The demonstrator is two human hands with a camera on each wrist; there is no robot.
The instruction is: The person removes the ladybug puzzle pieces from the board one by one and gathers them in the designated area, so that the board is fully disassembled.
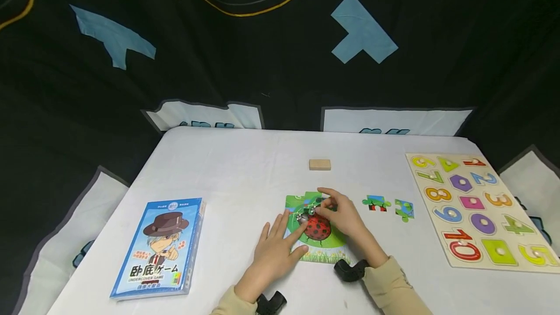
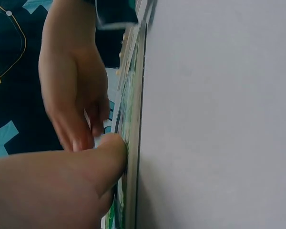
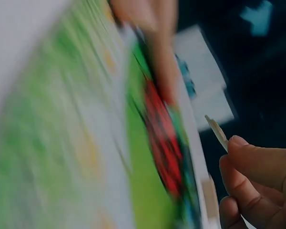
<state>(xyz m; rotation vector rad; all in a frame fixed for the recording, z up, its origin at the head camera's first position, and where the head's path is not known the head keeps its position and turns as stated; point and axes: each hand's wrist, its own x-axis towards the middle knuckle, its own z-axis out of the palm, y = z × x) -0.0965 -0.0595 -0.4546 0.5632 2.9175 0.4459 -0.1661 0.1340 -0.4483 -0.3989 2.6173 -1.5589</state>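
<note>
A ladybug jigsaw puzzle (image 1: 323, 255) with a green background lies on the white table in front of me. My left hand (image 1: 273, 252) rests at its left side, fingers spread, with a fingertip touching the picture near the ladybug's head. Over the puzzle's upper right part, my right hand (image 1: 343, 215) pinches a small puzzle piece (image 3: 217, 132) between thumb and fingers. The right wrist view shows that piece edge-on and raised above the puzzle, so its picture is hidden. Two loose puzzle pieces (image 1: 376, 202) lie to the right of the puzzle.
A blue boxed card game (image 1: 159, 247) lies at the left. At the right is a wooden number-and-shape board (image 1: 450, 198). Beyond the puzzle sits a small wooden block (image 1: 320, 165). A black patterned cloth (image 1: 271, 62) hangs behind the table.
</note>
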